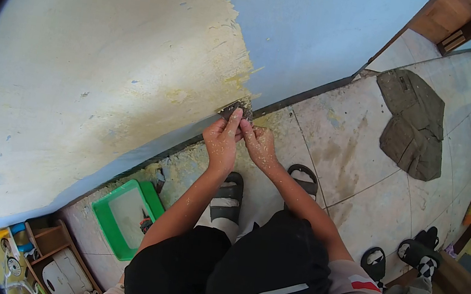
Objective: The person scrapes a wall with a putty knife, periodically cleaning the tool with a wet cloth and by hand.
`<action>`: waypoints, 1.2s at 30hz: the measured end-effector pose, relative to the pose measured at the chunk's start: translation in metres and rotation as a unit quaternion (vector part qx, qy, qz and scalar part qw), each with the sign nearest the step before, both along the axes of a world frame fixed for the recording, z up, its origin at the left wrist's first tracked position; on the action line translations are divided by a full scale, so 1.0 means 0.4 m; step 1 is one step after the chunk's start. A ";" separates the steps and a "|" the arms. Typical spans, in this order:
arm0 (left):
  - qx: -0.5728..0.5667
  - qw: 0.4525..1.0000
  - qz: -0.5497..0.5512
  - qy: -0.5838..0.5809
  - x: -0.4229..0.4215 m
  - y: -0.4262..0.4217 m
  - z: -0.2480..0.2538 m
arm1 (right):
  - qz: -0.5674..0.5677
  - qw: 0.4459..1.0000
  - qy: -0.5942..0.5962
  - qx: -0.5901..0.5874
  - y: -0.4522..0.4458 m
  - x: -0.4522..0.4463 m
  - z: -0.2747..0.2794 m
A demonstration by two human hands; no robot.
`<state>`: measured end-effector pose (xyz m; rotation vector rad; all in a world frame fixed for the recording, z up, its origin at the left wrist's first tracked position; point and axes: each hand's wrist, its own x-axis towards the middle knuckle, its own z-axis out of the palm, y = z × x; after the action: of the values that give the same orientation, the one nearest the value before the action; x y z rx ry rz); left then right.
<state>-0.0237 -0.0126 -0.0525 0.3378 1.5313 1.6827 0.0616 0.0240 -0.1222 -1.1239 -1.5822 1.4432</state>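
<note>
Both of my hands are together on a dark flat scraper blade [231,110], pressed at the lower edge of the wall [141,43]. My left hand [221,139] has its fingers closed on the blade, the index finger stretched along it. Beside it, my right hand [259,144] pinches the blade's right side. Yellowish flakes cling to the blade and to my hands. Around the blade the wall is bare cream with ragged edges. Blue paint [306,30] covers the part to the right.
A green tray [100,207] with a red-and-black handled tool [145,223] stands left of my legs. Near it is a wooden shelf [48,238]. A dark cloth [413,124] lies on the tiles [339,137]. Another person's sandalled feet [413,253] are at the right.
</note>
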 end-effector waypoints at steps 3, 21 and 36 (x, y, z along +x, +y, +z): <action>-0.003 1.000 0.013 0.001 -0.002 0.003 -0.003 | -0.001 0.999 -0.035 0.036 0.015 -0.001 0.028; 0.058 0.998 -0.006 -0.006 -0.009 0.034 0.055 | -0.024 0.996 0.021 0.086 0.059 -0.005 0.090; -0.020 0.999 0.028 -0.016 0.001 0.010 0.036 | -0.007 1.000 0.002 -0.005 0.022 0.002 0.030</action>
<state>-0.0231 -0.0087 -0.0379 0.2478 1.5616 1.6898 0.0626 0.0327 -0.1103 -1.1357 -1.5633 1.4436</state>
